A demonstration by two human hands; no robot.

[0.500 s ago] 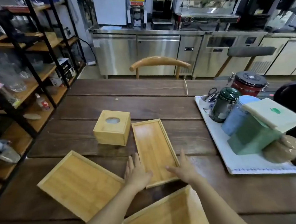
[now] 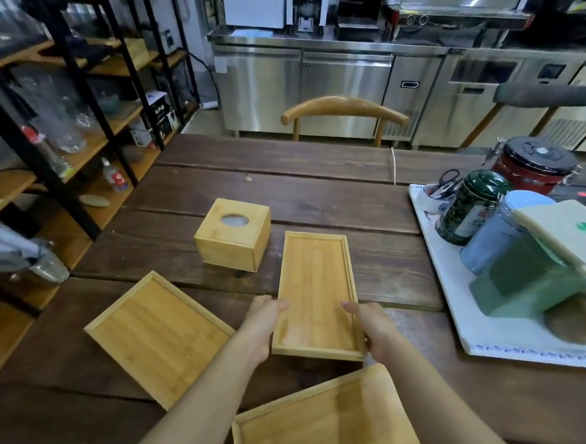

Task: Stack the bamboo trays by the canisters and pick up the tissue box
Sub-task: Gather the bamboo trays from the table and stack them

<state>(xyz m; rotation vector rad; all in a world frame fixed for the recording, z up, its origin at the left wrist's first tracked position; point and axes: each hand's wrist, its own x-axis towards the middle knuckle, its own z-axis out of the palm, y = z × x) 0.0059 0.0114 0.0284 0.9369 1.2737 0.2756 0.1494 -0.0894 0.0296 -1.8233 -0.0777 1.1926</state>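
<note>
Since the prior frame, left hand (image 2: pixel 261 326) and right hand (image 2: pixel 377 330) had squared the narrow bamboo tray (image 2: pixel 316 292), each grip clasping one long edge, ready for stacking.

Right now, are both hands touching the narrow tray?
Touching. The head view shows the left hand and right hand gripping the narrow tray's long sides.

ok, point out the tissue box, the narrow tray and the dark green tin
tissue box (image 2: pixel 232 234), head view, top face.
narrow tray (image 2: pixel 315 285), head view, inner floor.
dark green tin (image 2: pixel 470 208), head view, side wall.
</note>
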